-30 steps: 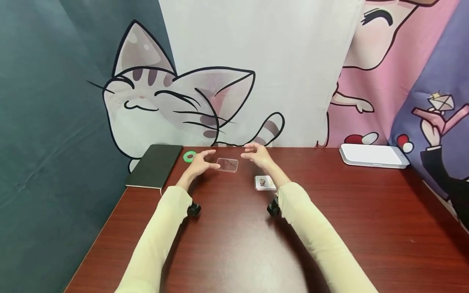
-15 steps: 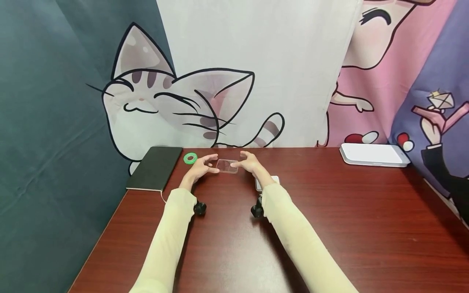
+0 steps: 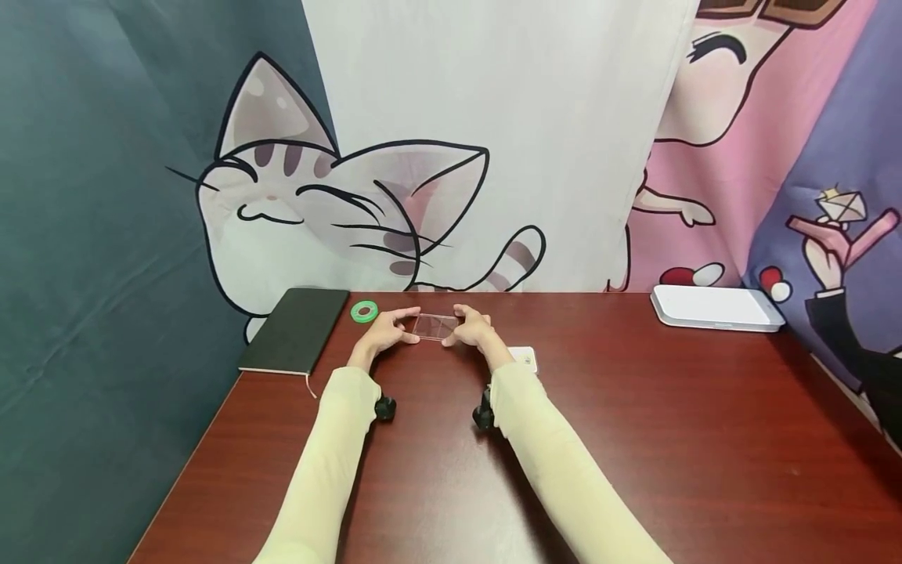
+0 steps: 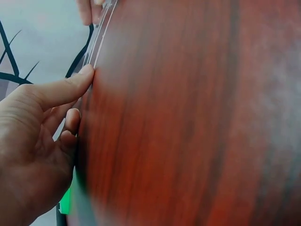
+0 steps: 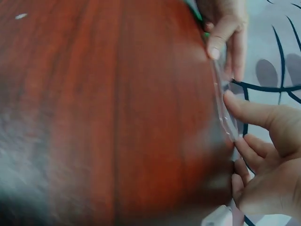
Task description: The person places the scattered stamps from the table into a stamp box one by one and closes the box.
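Observation:
A flat, clear rectangular plastic case (image 3: 435, 327) lies between the two hands near the back edge of the table. My left hand (image 3: 384, 331) grips its left end, thumb at the near side and index finger at the far side. At the other end, my right hand (image 3: 475, 330) holds it the same way. The right wrist view shows the thin case (image 5: 225, 113) edge-on, with the right thumb against it. Whether the case is lifted off the table I cannot tell. A small white card-like piece (image 3: 524, 359) is partly hidden behind the right forearm.
A green tape ring (image 3: 364, 312) sits left of the left hand, beside a black notebook (image 3: 296, 329). A white slab-like device (image 3: 716, 306) stands at the back right. A printed curtain (image 3: 564, 157) hangs right behind the brown table (image 3: 437, 470).
My right hand has moved left and come onto the right end of the clear case. My left hand has closed in on its left end. The right forearm now covers part of the white piece.

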Demonstrator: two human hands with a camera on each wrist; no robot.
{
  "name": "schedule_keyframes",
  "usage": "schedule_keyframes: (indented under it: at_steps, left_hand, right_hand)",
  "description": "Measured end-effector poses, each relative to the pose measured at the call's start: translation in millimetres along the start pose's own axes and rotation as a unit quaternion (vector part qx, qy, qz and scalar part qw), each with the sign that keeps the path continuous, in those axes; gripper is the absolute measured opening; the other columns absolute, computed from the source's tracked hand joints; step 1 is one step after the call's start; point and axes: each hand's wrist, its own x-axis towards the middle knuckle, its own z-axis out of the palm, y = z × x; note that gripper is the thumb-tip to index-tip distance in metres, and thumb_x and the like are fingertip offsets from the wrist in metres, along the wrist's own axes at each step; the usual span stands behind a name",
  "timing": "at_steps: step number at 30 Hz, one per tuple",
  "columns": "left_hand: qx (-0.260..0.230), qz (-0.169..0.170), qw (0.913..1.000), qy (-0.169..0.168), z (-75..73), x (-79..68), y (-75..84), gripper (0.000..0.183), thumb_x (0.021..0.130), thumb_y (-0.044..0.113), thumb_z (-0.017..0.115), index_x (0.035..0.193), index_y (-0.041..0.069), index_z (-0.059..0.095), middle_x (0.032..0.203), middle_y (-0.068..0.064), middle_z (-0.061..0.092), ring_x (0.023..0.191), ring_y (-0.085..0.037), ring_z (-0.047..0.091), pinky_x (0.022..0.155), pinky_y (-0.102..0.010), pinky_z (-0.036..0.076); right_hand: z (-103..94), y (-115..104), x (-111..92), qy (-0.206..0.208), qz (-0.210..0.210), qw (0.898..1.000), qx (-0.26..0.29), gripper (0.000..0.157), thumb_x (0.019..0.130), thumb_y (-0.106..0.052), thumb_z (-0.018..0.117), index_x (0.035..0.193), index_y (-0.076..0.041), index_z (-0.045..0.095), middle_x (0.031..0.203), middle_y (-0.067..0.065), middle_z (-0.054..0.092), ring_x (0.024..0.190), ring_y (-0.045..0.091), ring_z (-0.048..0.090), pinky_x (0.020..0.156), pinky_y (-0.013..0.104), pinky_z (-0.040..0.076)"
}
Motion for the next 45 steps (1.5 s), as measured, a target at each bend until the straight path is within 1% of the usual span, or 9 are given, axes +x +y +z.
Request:
schedule_keyframes:
  at_steps: [4, 6, 9, 16, 21, 28, 34, 39, 45]
  left_hand:
    - [0.026, 0.005, 0.9993, -0.025, 1.8, 0.0, 0.0, 0.065, 0.082, 0.001, 0.072, 0.143, 0.009, 0.050, 0.145, -0.021, 0.048, 0.114, -0.023, 0.050, 0.095, -0.030, 0.041]
    - [0.031, 0.012, 0.9987, -0.038, 1.3, 0.3, 0.8, 0.066, 0.082, 0.001, 0.070, 0.144, 0.006, 0.047, 0.152, -0.019, 0.041, 0.137, -0.027, 0.040, 0.111, -0.039, 0.035]
    - [0.034, 0.015, 0.9982, -0.048, -0.9, 0.6, 2.6, 0.066, 0.083, 0.000, 0.069, 0.144, 0.002, 0.045, 0.153, -0.019, 0.039, 0.146, -0.032, 0.029, 0.118, -0.047, 0.028]
    - [0.060, 0.019, 0.9959, -0.064, -5.9, 4.8, 7.0, 0.069, 0.082, 0.002, 0.068, 0.145, -0.001, 0.041, 0.153, -0.021, 0.033, 0.144, -0.036, 0.030, 0.118, -0.049, 0.027]
    - [0.069, -0.017, 0.9955, -0.064, -7.4, 8.6, 10.0, 0.070, 0.082, 0.004, 0.070, 0.146, 0.002, 0.042, 0.149, -0.022, 0.027, 0.139, -0.036, 0.029, 0.117, -0.048, 0.027]
    - [0.074, 0.037, 0.9945, -0.064, -6.4, 9.0, 9.3, 0.063, 0.080, 0.001, 0.069, 0.139, -0.006, 0.048, 0.141, -0.029, 0.047, 0.131, -0.038, 0.042, 0.112, -0.050, 0.036]
    - [0.084, 0.035, 0.9948, -0.045, -9.6, 4.4, 9.4, 0.060, 0.079, 0.003, 0.070, 0.136, -0.005, 0.051, 0.127, -0.025, 0.052, 0.116, -0.033, 0.047, 0.101, -0.042, 0.040]
    - [0.073, 0.033, 0.9958, -0.046, -9.0, -6.0, 20.5, 0.060, 0.083, 0.006, 0.068, 0.138, -0.004, 0.047, 0.122, -0.021, 0.056, 0.108, -0.029, 0.049, 0.090, -0.034, 0.040]
    - [0.081, 0.045, 0.9954, -0.027, 0.1, -10.2, 41.3, 0.060, 0.084, 0.014, 0.070, 0.139, 0.001, 0.049, 0.123, -0.019, 0.059, 0.092, -0.024, 0.054, 0.083, -0.030, 0.041]
  right_hand:
    - [5.0, 2, -3, 0.019, 0.007, 0.999, -0.049, 0.084, 0.068, -0.014, 0.085, 0.144, -0.016, 0.048, 0.145, 0.005, 0.050, 0.135, 0.036, 0.031, 0.110, 0.049, 0.029]
    - [5.5, 2, -3, 0.023, 0.003, 0.998, -0.062, 0.082, 0.068, -0.015, 0.085, 0.142, -0.015, 0.049, 0.142, 0.007, 0.051, 0.134, 0.036, 0.033, 0.109, 0.049, 0.030]
    - [4.9, 1, -3, 0.023, -0.003, 0.997, -0.072, 0.080, 0.070, -0.018, 0.085, 0.141, -0.014, 0.051, 0.139, 0.008, 0.052, 0.133, 0.035, 0.035, 0.107, 0.048, 0.032]
    - [3.2, -3, -4, 0.036, -0.001, 0.996, -0.083, 0.071, 0.070, -0.022, 0.085, 0.135, -0.014, 0.058, 0.135, 0.009, 0.057, 0.128, 0.033, 0.041, 0.104, 0.047, 0.036]
    - [4.3, -2, 0, 0.042, -0.001, 0.995, -0.089, 0.065, 0.071, -0.024, 0.085, 0.131, -0.015, 0.061, 0.132, 0.008, 0.060, 0.126, 0.032, 0.043, 0.103, 0.046, 0.038]
    - [-0.4, -1, 1, 0.032, -0.007, 0.994, -0.100, 0.063, 0.071, -0.025, 0.085, 0.130, -0.016, 0.062, 0.129, 0.007, 0.062, 0.126, 0.033, 0.044, 0.104, 0.046, 0.039]
    - [-2.0, -6, 1, 0.022, -0.046, 0.992, -0.118, 0.062, 0.071, -0.025, 0.085, 0.129, -0.013, 0.063, 0.125, 0.007, 0.066, 0.123, 0.031, 0.050, 0.103, 0.045, 0.042]
    - [-15.2, -4, 0, -0.019, -0.083, 0.992, -0.092, 0.064, 0.073, -0.019, 0.084, 0.131, -0.007, 0.060, 0.128, 0.013, 0.065, 0.122, 0.028, 0.056, 0.107, 0.039, 0.042]
    - [-46.3, 6, 0, -0.061, -0.121, 0.987, -0.084, 0.065, 0.075, -0.019, 0.082, 0.134, -0.006, 0.057, 0.134, 0.016, 0.061, 0.123, 0.028, 0.057, 0.108, 0.039, 0.041]
